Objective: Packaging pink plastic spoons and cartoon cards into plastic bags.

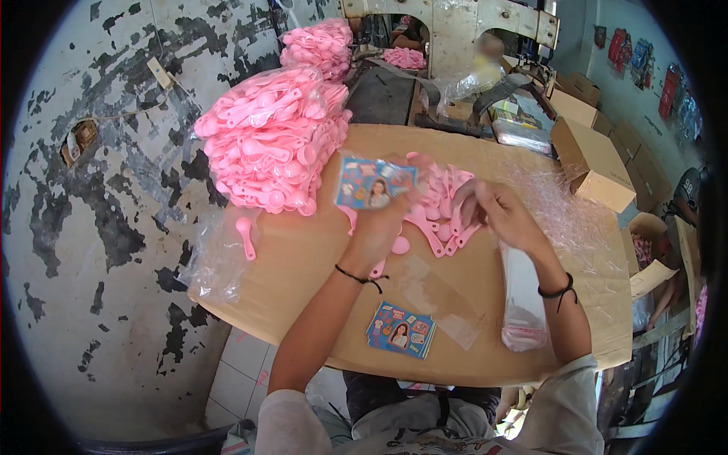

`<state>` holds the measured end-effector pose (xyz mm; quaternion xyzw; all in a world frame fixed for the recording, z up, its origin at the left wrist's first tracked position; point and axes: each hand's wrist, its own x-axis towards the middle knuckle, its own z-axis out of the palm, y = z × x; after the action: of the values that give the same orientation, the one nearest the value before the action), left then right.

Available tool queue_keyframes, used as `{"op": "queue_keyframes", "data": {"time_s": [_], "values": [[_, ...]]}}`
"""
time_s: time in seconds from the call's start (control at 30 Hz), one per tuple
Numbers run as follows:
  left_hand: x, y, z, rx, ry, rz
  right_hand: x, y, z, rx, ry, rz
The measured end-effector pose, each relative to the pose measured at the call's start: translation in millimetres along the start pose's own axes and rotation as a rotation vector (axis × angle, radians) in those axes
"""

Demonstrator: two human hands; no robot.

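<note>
- My left hand (379, 227) grips a blue printed card (371, 182), raised ahead of me; blur hides whether a clear sleeve is around it.
- My right hand (500, 212) has its fingers bent over the right side of the loose pink scoops (436, 203); I cannot tell whether it pinches one.
- I judge this the pairing of card and scoop; the next move calls for a clean pinch on a single scoop, without dragging its neighbours.
- Nearer me, between my forearms, lie a card stack (402, 331) and a flat clear bag (444, 296); clear sleeves (522, 296) sit by my right forearm.
- The tabletop (284, 292) ends just past the card stack; its roomiest part is beside my left forearm.
- Beyond my left hand, bagged scoops (265, 152) limit a leftward swing.
</note>
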<state>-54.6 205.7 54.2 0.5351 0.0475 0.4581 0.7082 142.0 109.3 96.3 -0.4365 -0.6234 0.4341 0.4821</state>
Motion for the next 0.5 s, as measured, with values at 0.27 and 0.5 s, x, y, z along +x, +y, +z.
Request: {"op": "queue_keyframes", "data": {"time_s": [0.27,0.5], "values": [[6.1,-1.4,4.8,0.012,-0.050,0.061,-14.4,57.3,-25.5,-1.305,-0.167,0.232],[-0.1,-0.2,2.6,0.018,-0.091,0.010,-18.1,48.9,-25.8,-1.308,-0.008,-0.178]]}}
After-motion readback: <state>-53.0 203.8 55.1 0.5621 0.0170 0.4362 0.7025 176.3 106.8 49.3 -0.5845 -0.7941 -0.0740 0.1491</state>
